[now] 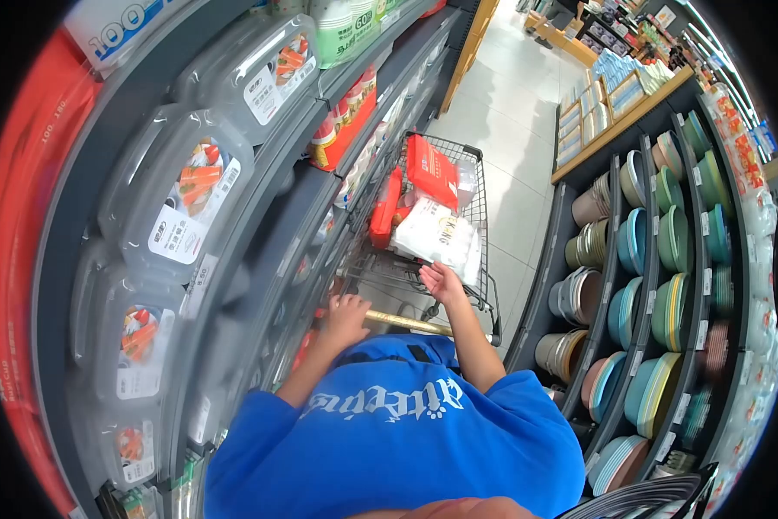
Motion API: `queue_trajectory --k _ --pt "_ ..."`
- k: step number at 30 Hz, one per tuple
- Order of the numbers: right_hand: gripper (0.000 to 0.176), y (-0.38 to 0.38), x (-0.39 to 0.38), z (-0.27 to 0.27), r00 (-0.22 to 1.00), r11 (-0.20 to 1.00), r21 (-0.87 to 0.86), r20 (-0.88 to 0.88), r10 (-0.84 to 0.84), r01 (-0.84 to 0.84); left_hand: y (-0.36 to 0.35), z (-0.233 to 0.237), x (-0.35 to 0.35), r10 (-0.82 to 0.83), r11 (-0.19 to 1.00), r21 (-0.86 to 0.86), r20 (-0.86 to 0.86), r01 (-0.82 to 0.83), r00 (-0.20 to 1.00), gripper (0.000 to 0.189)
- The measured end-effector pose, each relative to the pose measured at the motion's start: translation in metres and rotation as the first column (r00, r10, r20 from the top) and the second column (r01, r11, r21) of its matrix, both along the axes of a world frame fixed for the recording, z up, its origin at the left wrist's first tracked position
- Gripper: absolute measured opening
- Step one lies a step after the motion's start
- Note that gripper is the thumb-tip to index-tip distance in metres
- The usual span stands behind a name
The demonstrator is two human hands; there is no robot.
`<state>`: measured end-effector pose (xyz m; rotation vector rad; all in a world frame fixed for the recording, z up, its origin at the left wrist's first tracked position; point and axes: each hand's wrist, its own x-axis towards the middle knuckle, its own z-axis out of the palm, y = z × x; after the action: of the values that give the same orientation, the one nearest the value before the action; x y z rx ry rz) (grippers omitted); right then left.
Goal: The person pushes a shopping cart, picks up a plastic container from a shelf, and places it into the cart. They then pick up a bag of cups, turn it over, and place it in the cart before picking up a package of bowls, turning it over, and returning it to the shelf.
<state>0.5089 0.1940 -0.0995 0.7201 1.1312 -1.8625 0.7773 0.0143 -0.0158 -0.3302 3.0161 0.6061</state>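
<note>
Hugging shelf [259, 233], cart [484, 216] beside open floor [510, 130]

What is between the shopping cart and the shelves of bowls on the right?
Only bare pale floor tiles lie between the cart and the bowl shelves; the head view shows it.

The cart [482, 212] stands between container shelves [181, 199] at left and bowl shelves [674, 242] at right.

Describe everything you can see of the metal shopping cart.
The grey wire-mesh metal shopping cart stands upright on pale floor tiles, close beside the left shelves. Its brass-coloured handle bar faces the person. Red packs and a white bag lie inside. The left hand rests on the handle bar; the right hand reaches over it, at the white bag.
</note>
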Motion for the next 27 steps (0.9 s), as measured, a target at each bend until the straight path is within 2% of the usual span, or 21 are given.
queue_trajectory --k 2,4,5,6,7,8,9,10,12,14,15,16,19,21,22,27 --pt "0.032 0.011 0.006 0.014 0.965 0.987 0.055 -0.208 0.162 -0.154 -0.003 -0.006 -0.004 0.009 0.999 0.052 0.051 -0.011 0.999 0.058" --pt "0.034 0.029 0.011 0.027 0.872 0.935 0.337 -0.420 0.253 -0.110 -0.007 -0.009 -0.007 0.019 0.996 0.086 0.116 -0.029 0.993 0.054" --pt "0.033 0.056 0.002 0.005 0.704 0.771 0.635 -0.527 0.476 -0.046 -0.009 -0.010 -0.010 0.026 0.995 0.094 0.154 -0.041 0.988 0.052" --pt "0.032 0.084 -0.007 -0.019 0.505 0.535 0.838 -0.510 0.697 0.108 -0.013 -0.012 -0.014 0.033 0.994 0.099 0.191 -0.053 0.981 0.050" --pt "0.033 0.101 0.003 0.007 0.455 0.431 0.862 -0.507 0.732 0.268 -0.015 -0.015 -0.018 0.049 0.997 0.055 0.180 -0.060 0.983 0.045" --pt "0.031 0.126 0.010 0.013 0.346 0.307 0.867 -0.448 0.824 0.393 -0.015 -0.021 -0.019 0.065 0.998 0.013 0.169 -0.068 0.984 0.040" --pt "0.033 0.148 0.017 0.021 0.372 0.193 0.911 -0.332 0.867 0.365 -0.014 -0.024 -0.022 0.082 0.997 -0.028 0.156 -0.078 0.984 0.036" --pt "0.034 0.163 0.025 0.030 0.396 0.075 0.939 -0.213 0.893 0.335 -0.016 -0.021 -0.026 0.059 0.998 -0.034 0.254 -0.052 0.965 0.032" --pt "0.043 0.167 0.043 0.064 0.513 0.013 0.979 -0.119 0.850 0.205 -0.018 -0.009 -0.036 0.014 0.999 -0.037 0.441 0.002 0.898 0.026" --pt "0.050 0.201 0.053 0.021 0.407 0.032 0.917 -0.208 0.889 0.397 -0.021 -0.003 -0.040 -0.009 1.000 -0.016 0.437 0.017 0.900 0.023" --pt "0.049 0.206 0.059 0.020 0.636 0.158 0.962 -0.266 0.724 0.223 -0.023 0.000 -0.040 -0.020 1.000 -0.010 0.434 0.027 0.901 0.022" --pt "0.047 0.201 0.059 0.026 0.823 0.330 0.941 -0.249 0.511 0.080 -0.027 0.006 -0.041 -0.080 0.996 0.005 0.427 0.087 0.901 0.023" --pt "0.038 0.178 0.062 0.064 0.861 0.257 0.966 -0.149 0.486 0.022 -0.031 -0.001 -0.039 -0.133 0.989 -0.010 0.393 0.149 0.910 0.022" --pt "0.029 0.202 0.050 0.011 0.778 0.035 0.992 -0.120 0.617 0.125 -0.033 -0.004 -0.039 -0.144 0.984 -0.042 0.354 0.170 0.924 0.023" --pt "0.028 0.191 0.050 0.027 0.784 0.008 0.995 -0.087 0.615 0.104 -0.034 -0.004 -0.041 -0.147 0.984 -0.047 0.348 0.173 0.926 0.023" --pt "0.031 0.165 0.033 0.054 0.835 0.035 0.999 -0.049 0.549 0.036 -0.042 -0.012 -0.061 -0.146 0.982 -0.072 0.283 0.173 0.948 0.023"
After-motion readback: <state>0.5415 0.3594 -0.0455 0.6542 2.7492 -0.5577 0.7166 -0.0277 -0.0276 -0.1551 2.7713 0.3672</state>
